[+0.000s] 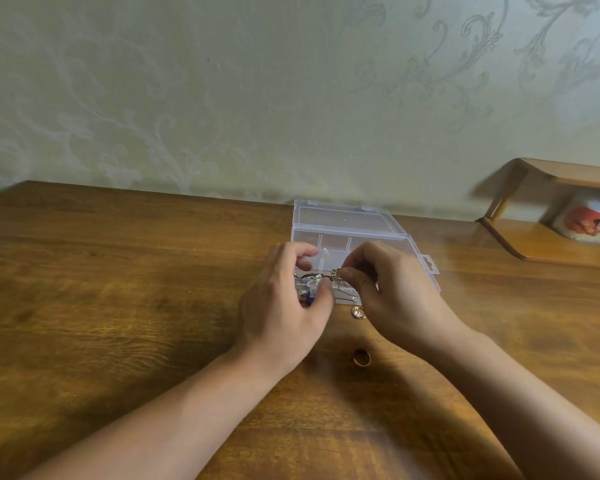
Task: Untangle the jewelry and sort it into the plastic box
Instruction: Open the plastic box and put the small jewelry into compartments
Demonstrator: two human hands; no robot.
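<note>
Here a clear plastic box (347, 233) sits open on a brown wooden table (118, 289), close to a wall (222, 98) with pale swirly paper. A small wooden shelf (548, 209) stands off to the right. The right hand (392, 289) pinches a tangled chain (335, 273) over the box. The left hand (284, 299) is curled, its thumb touching the chain. Two gold rings (361, 357) lie on the table just below the hands.

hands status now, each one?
Left hand: fingers curled at the tangled jewelry, grip cannot be told.
Right hand: pinching the jewelry.
</note>
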